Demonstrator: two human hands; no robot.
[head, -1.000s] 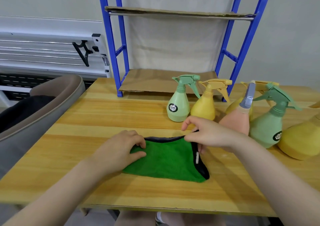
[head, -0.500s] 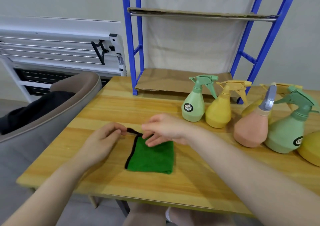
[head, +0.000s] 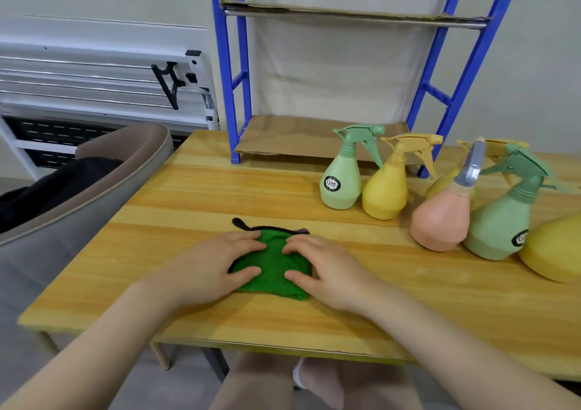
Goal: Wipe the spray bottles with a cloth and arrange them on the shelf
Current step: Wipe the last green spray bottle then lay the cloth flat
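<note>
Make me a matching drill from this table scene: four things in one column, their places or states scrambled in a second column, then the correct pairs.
Things
1. folded green microfibre cloth
2. pink plastic spray bottle with grey nozzle
3. cardboard-lined lower shelf of the blue metal rack
4. small light-green spray bottle with round black label

Places or states
A. holds no bottles
B. pressed flat under both hands
C. leftmost in the row of bottles
D. stands between a yellow bottle and a green bottle

Pairs: 1-B, 2-D, 3-A, 4-C
</note>
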